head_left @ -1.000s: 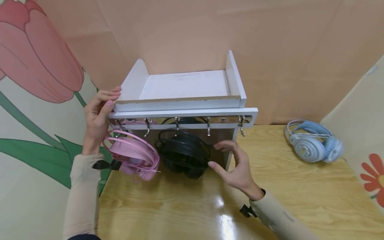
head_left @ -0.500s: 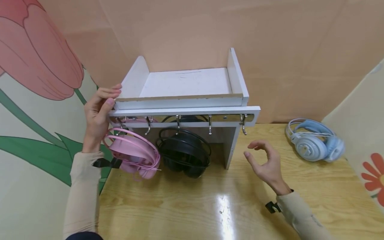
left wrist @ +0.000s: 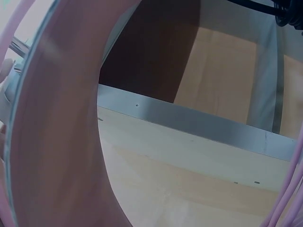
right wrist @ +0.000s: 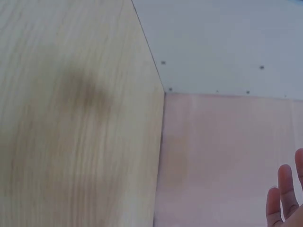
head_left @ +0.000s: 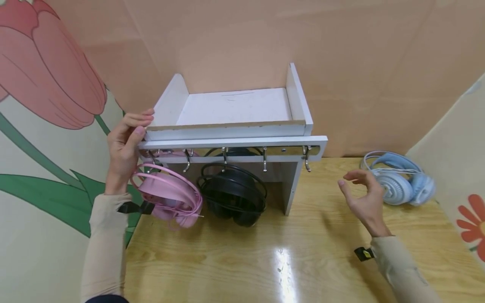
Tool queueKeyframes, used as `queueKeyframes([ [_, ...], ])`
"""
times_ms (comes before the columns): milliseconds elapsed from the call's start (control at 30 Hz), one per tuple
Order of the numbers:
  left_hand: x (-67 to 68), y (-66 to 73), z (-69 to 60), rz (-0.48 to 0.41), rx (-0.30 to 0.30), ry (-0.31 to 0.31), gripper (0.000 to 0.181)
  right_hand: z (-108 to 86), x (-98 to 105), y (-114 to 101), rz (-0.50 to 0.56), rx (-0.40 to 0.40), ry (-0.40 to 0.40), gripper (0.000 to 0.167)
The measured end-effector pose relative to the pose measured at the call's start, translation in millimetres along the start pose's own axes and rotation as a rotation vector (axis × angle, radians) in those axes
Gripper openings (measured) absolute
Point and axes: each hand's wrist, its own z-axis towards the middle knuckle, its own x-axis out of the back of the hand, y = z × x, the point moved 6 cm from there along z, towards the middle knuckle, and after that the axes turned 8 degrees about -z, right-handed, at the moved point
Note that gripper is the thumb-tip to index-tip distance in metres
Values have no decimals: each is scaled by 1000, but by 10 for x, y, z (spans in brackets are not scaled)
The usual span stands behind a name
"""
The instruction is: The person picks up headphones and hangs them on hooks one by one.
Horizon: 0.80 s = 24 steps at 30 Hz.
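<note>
My left hand [head_left: 123, 147] grips the left front corner of a white hook shelf [head_left: 223, 134], thumb at the front, fingers over its side panel. Pink headphones [head_left: 170, 185] hang from the shelf's leftmost hook, near my left wrist; their pink band [left wrist: 57, 118] fills the left side of the left wrist view. Black headphones [head_left: 233, 189] hang beside them, toward the middle. My right hand [head_left: 365, 202] holds nothing and hovers above the table, its fingers loosely bent. Just behind it lie light blue headphones [head_left: 401, 181], partly covered by its fingers.
Several metal hooks line the shelf's front rail; one bare hook [head_left: 307, 159] is at its right end. The shelf's side board [head_left: 291, 185] stands on the wooden table [head_left: 227, 261]. A painted wall [head_left: 34, 206] rises close on the left, and a plain tan wall [head_left: 360, 63] behind.
My right hand has moved away from the black headphones, rightward past the shelf's side board, to the front of the light blue headphones. My left hand has stayed on the shelf corner.
</note>
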Motion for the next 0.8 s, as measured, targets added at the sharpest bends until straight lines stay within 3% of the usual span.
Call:
queueKeyframes([
  [167,-1,-2,-2,-8,-9,1,18,44,95,300,-24,-8,34,31],
  [267,-1,-1,-1,-8,-12,0,18,85,145,372,-33,-12,38,33],
  [600,8,-5,-3,-13,-12,-1,16,251,310,49,-24,23,67,30],
  [800,10,-5,-2,-10,-15,5,17,338,407,165,-57,18,51,33],
])
